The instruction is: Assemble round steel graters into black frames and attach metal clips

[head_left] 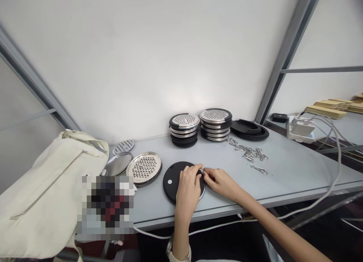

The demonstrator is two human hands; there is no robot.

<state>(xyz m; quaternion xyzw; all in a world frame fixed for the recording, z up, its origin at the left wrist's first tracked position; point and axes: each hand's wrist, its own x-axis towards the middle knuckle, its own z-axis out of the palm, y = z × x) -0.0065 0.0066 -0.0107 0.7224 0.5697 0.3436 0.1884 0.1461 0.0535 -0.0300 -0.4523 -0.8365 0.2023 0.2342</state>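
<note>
A black round disc (173,192) with a white dot and a metal rim lies near the table's front edge. My left hand (189,184) rests over its right half, fingers bent and closed on its far right edge. Against that same edge my right hand (219,182) is closed in a pinch. A bit of shiny metal shows between the two hands, too small to name. To the left lies a round metal grater plate (145,168), beside a plain metal disc (119,163). Several wire snap hooks (251,153) are scattered to the right, one single hook (259,169) nearer me.
Two stacks of round graters, a left stack (184,131) and a right stack (216,126), stand by the wall. Black rings (259,135) lie beside them. A cream bag (48,190) covers the left end. A white cable (338,156) hangs across the table's right side.
</note>
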